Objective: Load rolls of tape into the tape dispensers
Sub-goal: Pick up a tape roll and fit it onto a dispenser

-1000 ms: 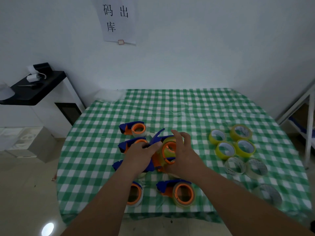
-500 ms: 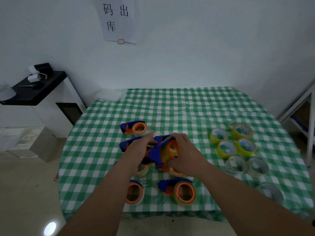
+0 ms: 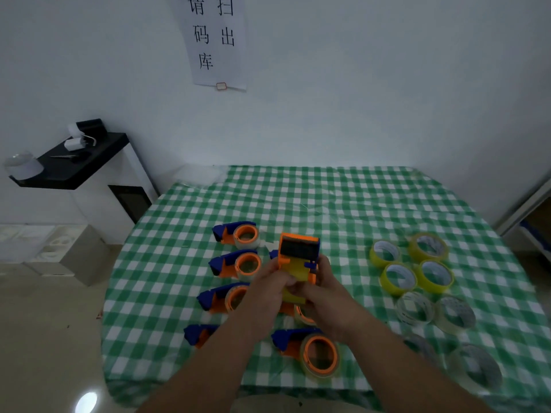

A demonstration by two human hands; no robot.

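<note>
Both hands hold an orange and blue tape dispenser (image 3: 298, 251) with a yellow roll in it, raised above the checked table with its cutter end pointing away from me. My left hand (image 3: 268, 289) grips its left side and pinches the yellow tape. My right hand (image 3: 325, 293) grips its right side from below. Several loaded dispensers lie on the cloth: one at the back (image 3: 237, 235), one behind my left hand (image 3: 235, 263), one at the front right (image 3: 310, 350). Yellow rolls (image 3: 398, 277) and clear rolls (image 3: 414, 308) lie to the right.
The green checked tablecloth (image 3: 328, 198) covers a table against a white wall. A black shelf (image 3: 71, 162) with small items stands at the left. A paper notice (image 3: 217, 40) hangs on the wall. A metal frame (image 3: 524, 204) stands at the right edge.
The dispenser has been lifted and turned, so its cutter end now points up and away. Both hands have closed in around its lower body.
</note>
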